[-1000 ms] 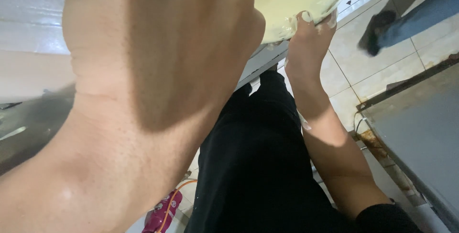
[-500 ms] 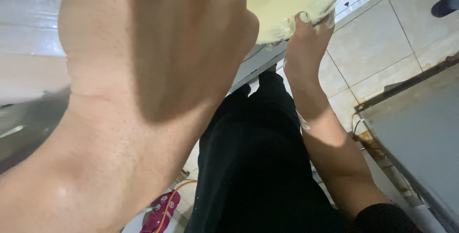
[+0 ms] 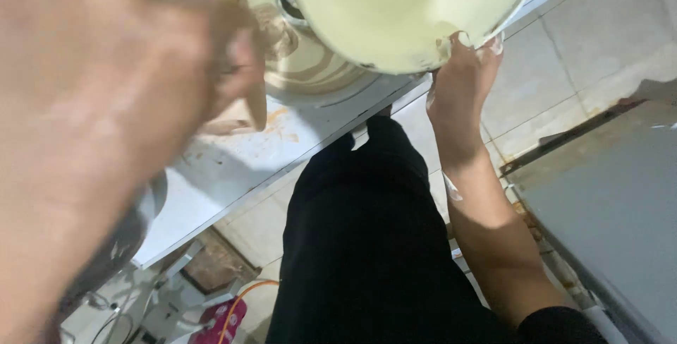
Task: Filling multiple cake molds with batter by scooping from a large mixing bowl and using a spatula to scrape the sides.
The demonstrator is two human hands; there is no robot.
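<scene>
My right hand (image 3: pixel 462 83) grips the lower rim of a large tilted bowl (image 3: pixel 395 5) of pale yellow batter at the top of the view. Just under the bowl stands a round pan (image 3: pixel 310 69) holding cream and brown marbled batter, on a white counter (image 3: pixel 233 167). My left hand (image 3: pixel 106 125) fills the left side, very near the camera and blurred. Its fingers point toward the pan, and I cannot tell whether it holds anything.
My black trousers (image 3: pixel 367 245) stand on a pale tiled floor (image 3: pixel 564 55) beside the counter edge. A grey cabinet top (image 3: pixel 606 203) is at the right. A grey metal vessel (image 3: pixel 134 231) sits at the counter's left, with a pink object (image 3: pixel 218 319) and an orange cable (image 3: pixel 243 294) below.
My left hand has dropped and shifted left, uncovering the marbled pan and the counter. The bowl shows more of its batter. Another person's shoe at the top right went out of view.
</scene>
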